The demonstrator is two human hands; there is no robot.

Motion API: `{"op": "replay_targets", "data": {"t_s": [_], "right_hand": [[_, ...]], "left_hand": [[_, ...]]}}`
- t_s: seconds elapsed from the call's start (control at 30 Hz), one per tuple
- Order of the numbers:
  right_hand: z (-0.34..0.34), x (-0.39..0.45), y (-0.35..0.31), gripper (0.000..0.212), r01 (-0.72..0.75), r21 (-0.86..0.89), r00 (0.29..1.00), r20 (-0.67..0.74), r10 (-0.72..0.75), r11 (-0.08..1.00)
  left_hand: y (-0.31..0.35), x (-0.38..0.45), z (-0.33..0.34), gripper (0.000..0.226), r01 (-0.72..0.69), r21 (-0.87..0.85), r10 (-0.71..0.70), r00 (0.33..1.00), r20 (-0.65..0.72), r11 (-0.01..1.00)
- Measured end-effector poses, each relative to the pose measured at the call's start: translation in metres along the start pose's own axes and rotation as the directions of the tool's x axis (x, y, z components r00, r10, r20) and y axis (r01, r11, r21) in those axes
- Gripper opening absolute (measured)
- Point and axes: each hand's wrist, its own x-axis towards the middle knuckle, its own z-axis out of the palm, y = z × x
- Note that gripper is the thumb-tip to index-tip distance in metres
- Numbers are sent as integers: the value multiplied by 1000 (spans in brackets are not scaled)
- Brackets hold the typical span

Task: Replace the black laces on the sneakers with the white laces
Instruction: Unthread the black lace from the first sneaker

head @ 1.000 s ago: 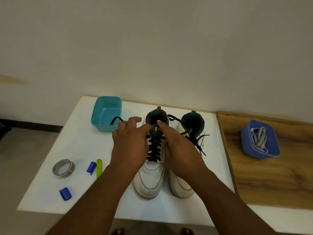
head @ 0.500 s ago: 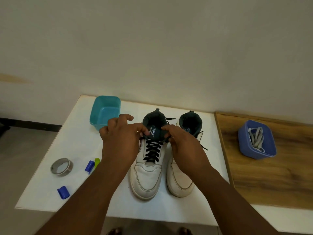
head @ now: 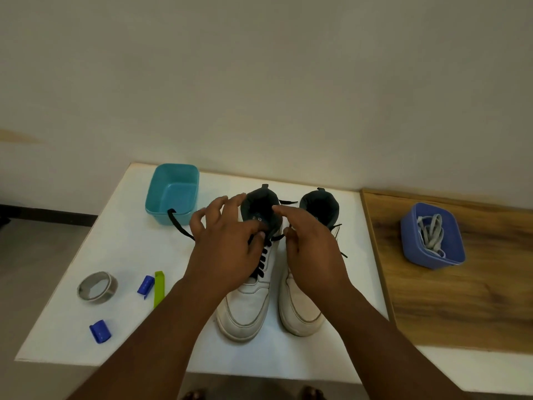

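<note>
With the left hand [head: 227, 249] pinching the black lace [head: 264, 256] near the top eyelets of the left sneaker [head: 248, 301] on the counter [head: 121, 249] and the right hand [head: 311, 249] loose-fingered beside it, a hard tug could drag the unsteadied shoe.

White rectangular table [head: 121, 249] carries teal plastic tub [head: 173, 194], pair of white sneakers [head: 248, 307], grey tape roll [head: 97, 287], two blue clips [head: 100, 331], green stick [head: 159, 287]; wooden board [head: 461, 298] holds blue tub [head: 458, 255].

Plain room, white table [head: 121, 255], bare wall [head: 259, 82]
</note>
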Motion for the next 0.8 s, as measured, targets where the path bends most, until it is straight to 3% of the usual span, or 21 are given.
{"op": "replay_targets", "data": {"t_s": [0.13,0.33,0.53,0.63,0.8], "right_hand": [[2,-4,3,53,70,-108,995,83,-61,992],[2,-4,3,43,43,-170,996,80,-30,985],[-1,-3,0,34,50,-152,995,94,-36,987],[0,-4,0,33,40,-158,994,103,-24,987],[0,-5,1,35,41,-122,994,110,-27,992]], "left_hand": [[4,1,6,25,14,4,-15,997,70,1000],[1,4,3,16,42,-24,-42,999,7,999],[-17,9,1,12,184,-164,-196,979,-63,969],[-15,8,1,23,154,-188,-176,979,-106,970],[-9,7,7,23,78,-56,-75,996,54,995]]}}
